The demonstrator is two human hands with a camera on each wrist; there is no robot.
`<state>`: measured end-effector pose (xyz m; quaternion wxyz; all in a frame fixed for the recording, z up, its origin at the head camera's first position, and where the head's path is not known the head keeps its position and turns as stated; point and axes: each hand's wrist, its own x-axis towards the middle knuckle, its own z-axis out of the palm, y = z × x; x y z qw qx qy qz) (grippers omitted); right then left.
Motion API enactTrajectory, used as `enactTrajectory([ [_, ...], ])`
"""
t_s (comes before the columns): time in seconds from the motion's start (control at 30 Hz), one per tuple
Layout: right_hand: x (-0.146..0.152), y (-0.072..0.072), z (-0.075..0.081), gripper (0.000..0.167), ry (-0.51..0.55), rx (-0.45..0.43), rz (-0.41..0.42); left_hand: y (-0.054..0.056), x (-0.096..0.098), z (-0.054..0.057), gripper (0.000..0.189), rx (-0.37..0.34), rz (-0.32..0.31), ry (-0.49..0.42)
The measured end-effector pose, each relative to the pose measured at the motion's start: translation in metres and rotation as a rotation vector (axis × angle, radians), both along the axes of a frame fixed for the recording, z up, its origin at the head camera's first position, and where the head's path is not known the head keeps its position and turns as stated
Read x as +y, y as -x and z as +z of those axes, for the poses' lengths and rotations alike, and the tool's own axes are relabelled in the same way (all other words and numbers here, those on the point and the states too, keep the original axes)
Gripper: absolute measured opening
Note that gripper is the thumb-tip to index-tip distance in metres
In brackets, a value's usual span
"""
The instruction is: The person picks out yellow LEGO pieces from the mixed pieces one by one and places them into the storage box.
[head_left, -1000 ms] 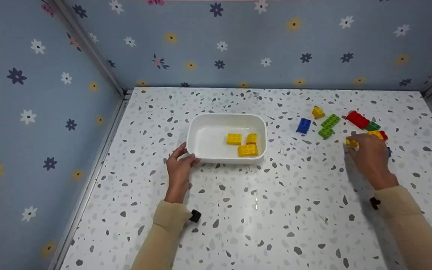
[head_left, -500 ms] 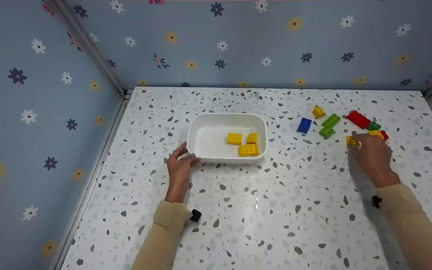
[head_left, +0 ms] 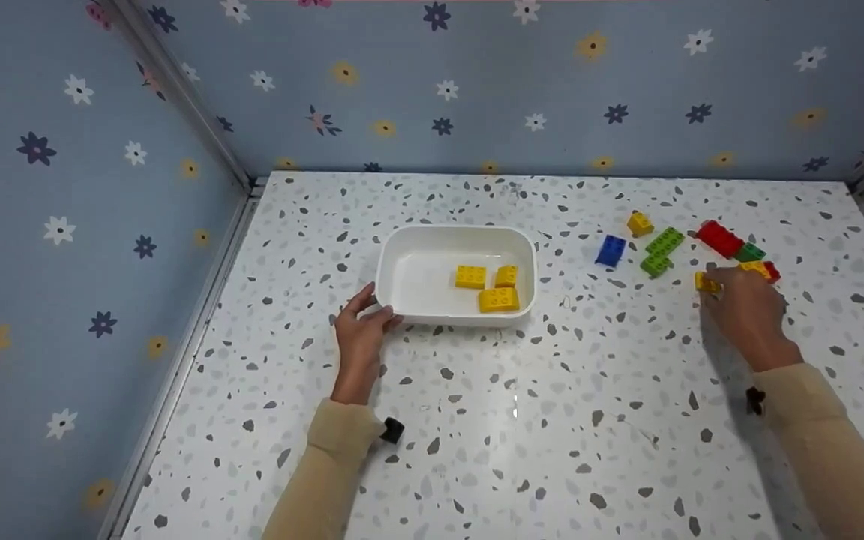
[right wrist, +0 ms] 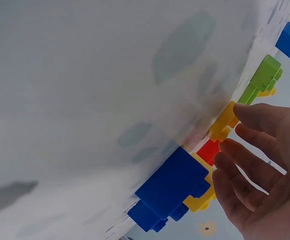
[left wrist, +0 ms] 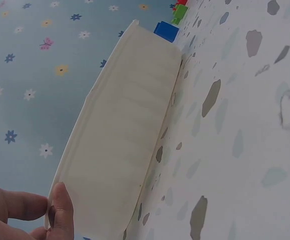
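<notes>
Small yellow brick is at the tips of the right hand, about 10 o'clock off the knuckles (12 = away from the person). Fingers narrow: thumb on one end of the brick, fingertips on the other, pinching it. Can't tell if its base sits fully on the tabletop.

Room around it: light green bricks near at 10 o'clock. Farther that way, yellow sloped brick; blue brick closer to 9. Red brick between 12 and 1, dark green brick at its 4 o'clock end. Yellow-and-red piece between 2 and 3, partly behind the hand. Larger blue brick at about 7 from the small one in the right wrist view, just beside the lower fingers. Wide speckled top from 6 round to 9; back edge meets the flowered wall at 12.

Looks: plain yellow, short, studs facing away from the table, partly covered by fingers.

Well apart at 9: white tub, rounded corners, three yellow bricks inside toward 4 o'clock. Left hand has its 8 o'clock corner, thumb and fingers pinching the rim. Tan sleeves on both arms.
</notes>
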<state>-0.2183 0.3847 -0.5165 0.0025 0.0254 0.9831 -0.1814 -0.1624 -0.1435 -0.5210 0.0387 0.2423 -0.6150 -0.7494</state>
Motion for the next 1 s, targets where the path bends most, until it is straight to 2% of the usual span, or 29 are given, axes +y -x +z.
enactTrajectory([
  [0.27,0.0047,0.0023,-0.0021,0.044,-0.024,-0.036,0.013,-0.0005,-0.0004,0.0002,0.057,0.006,-0.003,-0.007],
  [0.5,0.0061,0.0029,-0.0044,0.038,-0.010,-0.027,0.001,-0.0026,-0.0009,0.0002,0.057,0.030,-0.009,-0.033],
  [1.0,0.0068,0.0020,-0.0001,0.028,-0.033,-0.024,0.001,-0.0002,-0.0003,-0.0004,0.059,0.013,0.000,-0.025],
])
